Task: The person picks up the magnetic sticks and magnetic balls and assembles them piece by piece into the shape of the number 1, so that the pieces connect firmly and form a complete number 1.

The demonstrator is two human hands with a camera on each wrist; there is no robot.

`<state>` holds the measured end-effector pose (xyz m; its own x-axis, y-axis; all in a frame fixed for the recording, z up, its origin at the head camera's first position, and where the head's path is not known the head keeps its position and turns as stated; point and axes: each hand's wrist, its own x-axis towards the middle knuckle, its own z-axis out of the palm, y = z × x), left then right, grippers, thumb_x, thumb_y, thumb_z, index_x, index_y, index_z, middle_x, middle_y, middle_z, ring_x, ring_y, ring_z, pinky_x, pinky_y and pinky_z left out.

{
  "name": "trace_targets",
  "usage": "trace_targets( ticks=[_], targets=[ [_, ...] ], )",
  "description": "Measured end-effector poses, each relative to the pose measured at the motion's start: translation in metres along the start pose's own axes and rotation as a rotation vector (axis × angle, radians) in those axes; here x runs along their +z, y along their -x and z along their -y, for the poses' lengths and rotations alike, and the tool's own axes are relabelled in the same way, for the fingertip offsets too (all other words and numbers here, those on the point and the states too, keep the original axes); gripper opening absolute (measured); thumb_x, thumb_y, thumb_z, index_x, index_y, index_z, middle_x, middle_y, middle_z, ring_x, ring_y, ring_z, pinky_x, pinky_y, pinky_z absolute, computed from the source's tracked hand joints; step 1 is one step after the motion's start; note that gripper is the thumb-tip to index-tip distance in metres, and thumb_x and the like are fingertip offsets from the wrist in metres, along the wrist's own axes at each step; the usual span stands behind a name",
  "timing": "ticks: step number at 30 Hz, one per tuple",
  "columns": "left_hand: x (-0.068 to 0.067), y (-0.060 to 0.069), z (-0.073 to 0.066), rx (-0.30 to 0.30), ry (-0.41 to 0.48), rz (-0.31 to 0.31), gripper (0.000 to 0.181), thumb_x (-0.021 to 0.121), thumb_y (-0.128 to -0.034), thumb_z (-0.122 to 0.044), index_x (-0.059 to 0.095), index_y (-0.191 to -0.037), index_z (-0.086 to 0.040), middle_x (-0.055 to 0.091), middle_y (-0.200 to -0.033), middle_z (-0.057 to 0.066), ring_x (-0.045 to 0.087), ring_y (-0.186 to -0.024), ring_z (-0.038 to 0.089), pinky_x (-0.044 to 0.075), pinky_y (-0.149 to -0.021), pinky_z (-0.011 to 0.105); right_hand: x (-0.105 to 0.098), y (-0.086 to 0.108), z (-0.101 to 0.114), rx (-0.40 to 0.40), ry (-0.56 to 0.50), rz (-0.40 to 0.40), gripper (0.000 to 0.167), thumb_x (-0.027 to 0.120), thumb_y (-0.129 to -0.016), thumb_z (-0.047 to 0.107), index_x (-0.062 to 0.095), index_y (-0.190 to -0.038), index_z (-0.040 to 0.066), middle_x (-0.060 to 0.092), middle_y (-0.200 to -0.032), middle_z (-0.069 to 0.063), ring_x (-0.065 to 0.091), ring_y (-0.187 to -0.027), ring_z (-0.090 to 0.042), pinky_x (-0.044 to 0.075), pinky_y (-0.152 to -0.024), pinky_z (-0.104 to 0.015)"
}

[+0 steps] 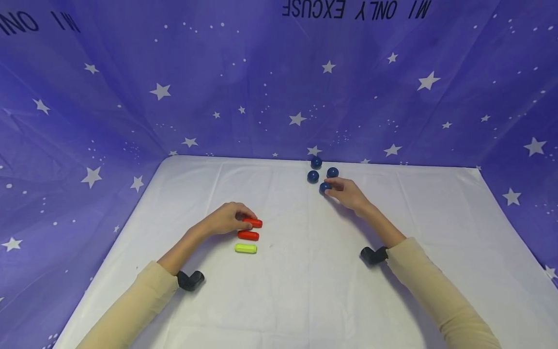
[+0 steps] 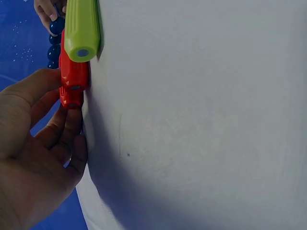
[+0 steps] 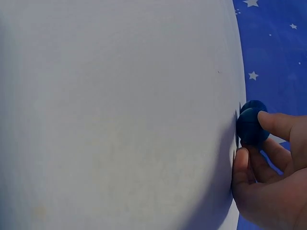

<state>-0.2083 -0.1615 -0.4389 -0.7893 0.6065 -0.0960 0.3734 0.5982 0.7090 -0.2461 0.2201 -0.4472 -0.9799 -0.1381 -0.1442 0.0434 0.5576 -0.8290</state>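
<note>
On the left side, my left hand (image 1: 229, 218) holds the farthest of two short red rods (image 1: 257, 223) between thumb and fingers, at table level. Just nearer lies the second red rod (image 1: 248, 235), then a ribbed yellow-green rod (image 1: 246, 248), roughly parallel. A small grey disc shows in the end of the yellow-green rod (image 2: 81, 33) in the left wrist view. Farther back, my right hand (image 1: 347, 193) pinches a blue ball (image 1: 324, 188) between thumb and fingers. Close beyond it sit three more blue balls (image 1: 313, 176), one of them right by the fingers.
A white cloth (image 1: 296, 281) covers the table. Purple-blue curtains (image 1: 261, 87) with white stars rise at the back and both sides. Black wrist devices (image 1: 190, 280) jut from both sleeves. The blue balls are near the table's back edge.
</note>
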Motion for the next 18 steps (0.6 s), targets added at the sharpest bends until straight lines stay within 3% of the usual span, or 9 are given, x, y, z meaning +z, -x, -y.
trace_targets(
  ticks=[10,18],
  targets=[
    [0.003,-0.008,-0.011,-0.031,0.024,0.009,0.020,0.073,-0.0895,-0.011,0.074,-0.109,-0.008,0.069,-0.096,0.000,0.057,-0.085,0.018,0.048,-0.076,0.032,-0.007,0.003,-0.008,-0.039,0.002,0.074,0.046,0.060,-0.100,0.015,0.051,-0.143,0.002,0.046,-0.148,-0.022,0.044,-0.133,-0.039,0.034,-0.111,-0.051],
    [0.013,-0.022,-0.022,-0.033,0.068,-0.058,0.018,0.076,-0.0889,-0.012,0.076,-0.106,-0.007,0.068,-0.088,-0.002,0.058,-0.079,0.015,0.048,-0.071,0.028,-0.012,0.001,-0.013,-0.071,0.011,0.123,0.046,0.057,-0.102,0.015,0.050,-0.145,0.002,0.044,-0.149,-0.022,0.043,-0.134,-0.039,0.032,-0.112,-0.051]
  ],
)
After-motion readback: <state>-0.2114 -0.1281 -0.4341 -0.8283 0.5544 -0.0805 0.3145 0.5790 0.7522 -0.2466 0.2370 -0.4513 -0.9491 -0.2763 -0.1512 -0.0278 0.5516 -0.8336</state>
